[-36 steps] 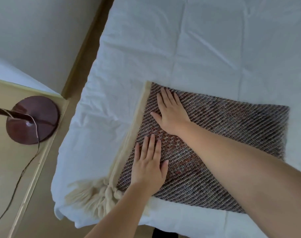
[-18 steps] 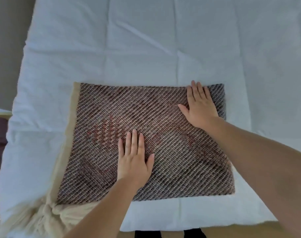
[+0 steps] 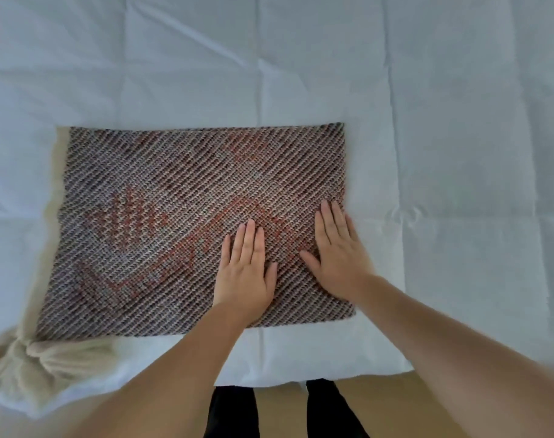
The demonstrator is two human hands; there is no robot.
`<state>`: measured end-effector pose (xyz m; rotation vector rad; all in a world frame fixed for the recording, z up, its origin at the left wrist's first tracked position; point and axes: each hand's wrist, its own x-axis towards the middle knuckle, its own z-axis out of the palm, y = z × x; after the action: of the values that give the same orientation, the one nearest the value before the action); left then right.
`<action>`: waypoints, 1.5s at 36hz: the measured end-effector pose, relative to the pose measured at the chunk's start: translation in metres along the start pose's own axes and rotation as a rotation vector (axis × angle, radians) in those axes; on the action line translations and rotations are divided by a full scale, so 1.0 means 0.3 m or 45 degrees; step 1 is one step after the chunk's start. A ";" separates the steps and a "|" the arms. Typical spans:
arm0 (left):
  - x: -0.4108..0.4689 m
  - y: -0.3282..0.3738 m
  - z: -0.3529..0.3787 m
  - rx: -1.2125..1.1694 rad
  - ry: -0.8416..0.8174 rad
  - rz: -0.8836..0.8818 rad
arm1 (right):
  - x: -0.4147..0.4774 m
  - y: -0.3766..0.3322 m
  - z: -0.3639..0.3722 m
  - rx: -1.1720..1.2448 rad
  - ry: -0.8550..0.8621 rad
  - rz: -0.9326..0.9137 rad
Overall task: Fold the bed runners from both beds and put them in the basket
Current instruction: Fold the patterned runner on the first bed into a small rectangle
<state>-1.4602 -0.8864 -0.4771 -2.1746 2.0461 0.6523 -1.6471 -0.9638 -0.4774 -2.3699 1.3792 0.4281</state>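
A folded bed runner (image 3: 181, 216), woven in brown and grey diagonal lines with a reddish pattern, lies flat as a rectangle on the white bed (image 3: 443, 121). A cream edge runs down its left side and ends in a cream tassel (image 3: 38, 365) at the lower left. My left hand (image 3: 245, 270) lies palm down on the runner's lower right part, fingers together. My right hand (image 3: 338, 251) rests flat beside it, near the runner's right edge. Neither hand grips the cloth. No basket is in view.
The bed's near edge (image 3: 301, 371) runs across the bottom, with wooden floor (image 3: 411, 406) below it. My dark trouser legs (image 3: 234, 412) stand against the bed. White creased bedding surrounds the runner on all sides.
The view swung right, so the side table and lamp left the frame. Both hands slid rightward over the runner, from its left part to its right part, staying flat.
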 end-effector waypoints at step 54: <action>-0.376 0.158 -0.434 -0.515 0.068 -0.536 | 0.250 -0.460 -0.837 0.994 0.150 0.183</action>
<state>-1.4757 -0.8310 -0.3078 -2.7502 1.4891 1.0228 -1.4713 -1.0721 -0.2652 -1.6781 1.4271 -0.2011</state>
